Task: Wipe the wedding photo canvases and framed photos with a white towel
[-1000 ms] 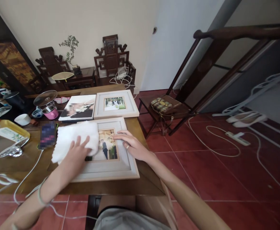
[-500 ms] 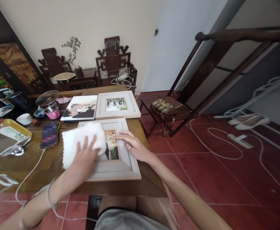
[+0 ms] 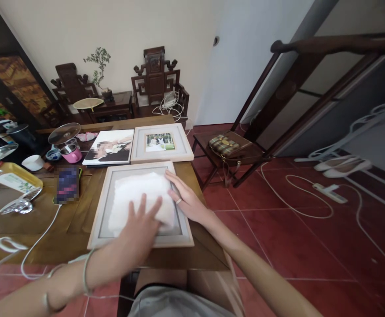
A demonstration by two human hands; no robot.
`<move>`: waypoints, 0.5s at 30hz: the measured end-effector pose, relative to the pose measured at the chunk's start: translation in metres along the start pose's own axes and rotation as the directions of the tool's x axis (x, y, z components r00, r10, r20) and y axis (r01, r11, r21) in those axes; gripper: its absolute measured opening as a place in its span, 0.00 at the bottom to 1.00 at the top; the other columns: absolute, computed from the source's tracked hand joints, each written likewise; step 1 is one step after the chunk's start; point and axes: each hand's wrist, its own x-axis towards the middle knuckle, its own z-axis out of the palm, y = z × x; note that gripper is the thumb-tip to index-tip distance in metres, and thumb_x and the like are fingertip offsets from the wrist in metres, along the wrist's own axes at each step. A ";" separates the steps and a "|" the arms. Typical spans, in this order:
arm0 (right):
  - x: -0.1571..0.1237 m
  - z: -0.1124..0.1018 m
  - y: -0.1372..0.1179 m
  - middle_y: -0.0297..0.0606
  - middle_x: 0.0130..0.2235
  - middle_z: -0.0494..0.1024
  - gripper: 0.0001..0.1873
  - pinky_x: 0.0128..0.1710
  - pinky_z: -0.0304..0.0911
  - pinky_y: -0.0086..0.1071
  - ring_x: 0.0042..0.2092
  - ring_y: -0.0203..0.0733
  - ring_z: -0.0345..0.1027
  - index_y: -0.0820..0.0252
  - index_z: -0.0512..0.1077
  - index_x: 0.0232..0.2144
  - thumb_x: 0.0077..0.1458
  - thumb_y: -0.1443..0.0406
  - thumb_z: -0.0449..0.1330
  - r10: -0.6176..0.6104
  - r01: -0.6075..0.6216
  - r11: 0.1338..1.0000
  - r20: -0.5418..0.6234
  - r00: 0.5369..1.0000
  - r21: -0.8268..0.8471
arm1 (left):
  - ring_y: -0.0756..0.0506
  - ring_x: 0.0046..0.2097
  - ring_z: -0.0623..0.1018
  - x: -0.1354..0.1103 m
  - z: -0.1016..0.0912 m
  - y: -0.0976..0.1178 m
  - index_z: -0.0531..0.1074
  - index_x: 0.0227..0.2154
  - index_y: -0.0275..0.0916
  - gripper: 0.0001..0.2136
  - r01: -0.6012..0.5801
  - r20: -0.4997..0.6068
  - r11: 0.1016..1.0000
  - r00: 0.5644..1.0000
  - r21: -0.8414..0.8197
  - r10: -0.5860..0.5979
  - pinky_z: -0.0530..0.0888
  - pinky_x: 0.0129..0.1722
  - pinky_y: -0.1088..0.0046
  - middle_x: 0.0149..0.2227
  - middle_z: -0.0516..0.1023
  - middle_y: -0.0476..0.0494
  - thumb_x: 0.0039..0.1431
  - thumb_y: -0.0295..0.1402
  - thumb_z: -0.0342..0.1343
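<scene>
My left hand lies spread on a white cloth, its fingers apart and slightly blurred. Under the cloth is a picture frame with a pale wood border, flat on the wooden table. The cloth covers the photo in its middle. On the frame's right side rests my right hand, fingers stretched out, the fingertips by the cloth's upper right corner. A ring shows on one of its fingers.
Behind lie a second framed photo and a photo panel. Leftward are a phone on a white cable, a pink cup and an oil bottle. A chair holding a checked bag stands right of the table.
My left hand has slid the cloth rightward across the frame, so that it now hides the photo. My right hand has shifted slightly, its fingers now nearer the frame's right edge.
</scene>
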 end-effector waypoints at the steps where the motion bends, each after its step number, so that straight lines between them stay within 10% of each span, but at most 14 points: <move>1: 0.000 0.000 -0.001 0.45 0.67 0.57 0.23 0.67 0.45 0.48 0.67 0.46 0.49 0.55 0.59 0.62 0.66 0.59 0.48 0.003 -0.003 1.000 0.012 1.000 0.001 | 0.18 0.66 0.48 -0.010 0.000 0.009 0.76 0.48 0.40 0.20 -0.029 0.038 1.000 0.999 -0.012 0.029 0.58 0.56 0.30 0.70 0.45 0.40 0.53 0.21 0.54; 8: 0.002 -0.002 -0.007 0.43 0.56 0.74 0.18 0.61 0.57 0.48 0.60 0.46 0.64 0.54 0.72 0.52 0.67 0.60 0.48 -0.058 0.055 0.997 0.067 0.996 0.055 | 0.23 0.66 0.54 -0.044 -0.010 0.020 0.76 0.46 0.44 0.18 -0.075 0.119 0.988 0.989 -0.132 0.091 0.66 0.56 0.39 0.70 0.48 0.41 0.53 0.21 0.54; 15: 0.002 -0.001 0.001 0.45 0.60 0.68 0.23 0.61 0.57 0.48 0.61 0.48 0.62 0.54 0.62 0.61 0.64 0.61 0.52 -0.041 0.041 0.999 0.026 0.999 -0.011 | 0.36 0.55 0.75 0.000 -0.024 -0.027 0.69 0.50 0.35 0.24 0.152 -0.257 0.975 0.948 -0.161 -0.190 0.74 0.50 0.62 0.58 0.70 0.33 0.50 0.15 0.47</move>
